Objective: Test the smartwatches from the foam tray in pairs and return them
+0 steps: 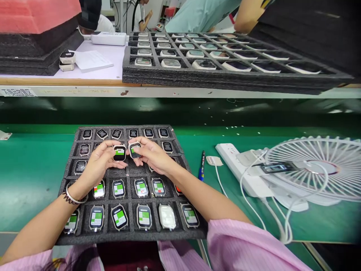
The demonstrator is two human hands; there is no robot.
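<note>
My left hand grips a smartwatch without a strap, its screen lit green and white. Between the thumb and fingers of my right hand is a second smartwatch, whose lit screen the thumb partly covers. Both hands hover close together over a black foam tray divided into compartments. Its front rows hold watches with mostly green-and-white screens; one watch looks pale all over. Toward the back, watches such as this one show dark screens with small text. My hands and forearms hide several compartments.
On the green bench right of the tray lie a blue pen, a white charging puck, a power strip and a white fan, with loose cables. A shelf above carries another watch tray, stacked foam and papers. People are beyond.
</note>
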